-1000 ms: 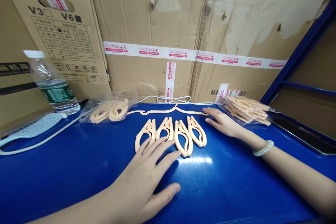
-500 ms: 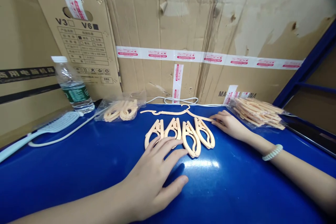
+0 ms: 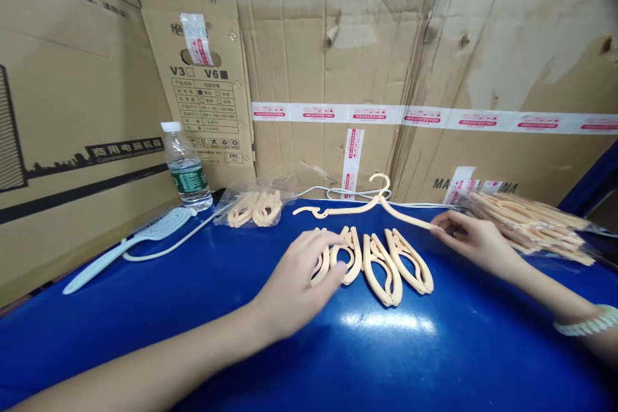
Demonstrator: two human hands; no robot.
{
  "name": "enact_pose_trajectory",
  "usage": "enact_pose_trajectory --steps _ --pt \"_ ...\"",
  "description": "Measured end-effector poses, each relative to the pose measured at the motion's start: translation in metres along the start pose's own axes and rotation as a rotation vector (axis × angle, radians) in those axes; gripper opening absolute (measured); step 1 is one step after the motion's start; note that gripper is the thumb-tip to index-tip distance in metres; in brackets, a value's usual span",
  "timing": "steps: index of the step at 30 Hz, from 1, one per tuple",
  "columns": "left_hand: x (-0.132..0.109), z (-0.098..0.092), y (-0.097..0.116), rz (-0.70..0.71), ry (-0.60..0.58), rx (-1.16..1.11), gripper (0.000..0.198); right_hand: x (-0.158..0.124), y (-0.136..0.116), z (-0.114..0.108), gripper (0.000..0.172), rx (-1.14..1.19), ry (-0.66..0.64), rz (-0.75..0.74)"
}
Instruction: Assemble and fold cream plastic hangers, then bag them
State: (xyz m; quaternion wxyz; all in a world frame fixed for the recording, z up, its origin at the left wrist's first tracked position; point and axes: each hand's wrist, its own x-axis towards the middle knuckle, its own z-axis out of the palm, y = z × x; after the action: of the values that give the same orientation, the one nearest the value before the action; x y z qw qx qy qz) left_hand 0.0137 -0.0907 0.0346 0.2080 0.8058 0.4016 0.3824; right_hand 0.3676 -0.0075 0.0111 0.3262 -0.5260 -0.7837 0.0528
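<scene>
An unfolded peach-coloured hanger [image 3: 403, 215] has its hook raised toward the cardboard. Its right arm's end is pinched between the thumb and fingers of my right hand [image 3: 476, 243]; its left arm reaches out toward the plastic bag. In front of it, several folded hangers [image 3: 396, 290] lie in a row on the blue table. My left hand [image 3: 302, 283] is over the leftmost folded hangers, partly covering them, its thumb apart from the slightly bent fingers and nothing seen in its grasp. Whether its fingertips touch the hangers I cannot tell.
Folded hangers in a clear bag [image 3: 255, 206] lie at the back left. A larger bagged pile [image 3: 535, 222] sits beyond my right hand. At left are a water bottle [image 3: 189, 177], a pale blue hairbrush [image 3: 140, 238] and a white cable [image 3: 168, 248]. Cardboard [image 3: 309, 58] walls the back.
The view has swung left, shifting everything rightward in it. The unfolded hanger's hook stands higher, with my right hand still at its arm's end. My left hand has moved slightly, its fingers more bent.
</scene>
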Motion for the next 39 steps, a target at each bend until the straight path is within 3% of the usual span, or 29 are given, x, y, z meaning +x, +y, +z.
enact_pose_trajectory --steps 5,9,12,15,19,24,28,34,39 --pt "0.022 -0.01 -0.022 -0.493 0.171 -0.637 0.025 -0.003 -0.011 -0.007 0.043 0.079 0.147 0.035" --pt "0.026 -0.009 -0.028 -0.64 0.338 -0.953 0.049 -0.006 -0.022 -0.008 0.042 0.147 0.158 0.028" --pt "0.025 -0.008 -0.028 -0.645 0.419 -1.012 0.06 -0.009 -0.029 -0.007 0.039 0.094 0.115 -0.041" --pt "0.025 -0.01 -0.027 -0.592 0.433 -1.02 0.049 -0.011 -0.036 -0.004 0.033 0.046 0.048 -0.119" --pt "0.025 -0.012 -0.027 -0.537 0.36 -0.883 0.038 -0.014 -0.041 -0.002 0.029 0.056 -0.014 -0.174" --pt "0.02 -0.007 -0.026 -0.457 0.227 -0.725 0.057 -0.016 -0.047 -0.001 0.029 0.058 -0.034 -0.174" --pt "0.018 -0.004 -0.027 -0.426 0.181 -0.59 0.052 -0.019 -0.055 0.0 0.03 0.07 -0.058 -0.184" --pt "0.019 -0.003 -0.028 -0.41 0.192 -0.537 0.038 -0.018 -0.055 0.001 0.024 -0.038 0.038 -0.374" --pt "0.018 -0.002 -0.03 -0.436 0.269 -0.565 0.037 -0.016 -0.05 0.0 0.022 -0.328 0.165 -0.547"
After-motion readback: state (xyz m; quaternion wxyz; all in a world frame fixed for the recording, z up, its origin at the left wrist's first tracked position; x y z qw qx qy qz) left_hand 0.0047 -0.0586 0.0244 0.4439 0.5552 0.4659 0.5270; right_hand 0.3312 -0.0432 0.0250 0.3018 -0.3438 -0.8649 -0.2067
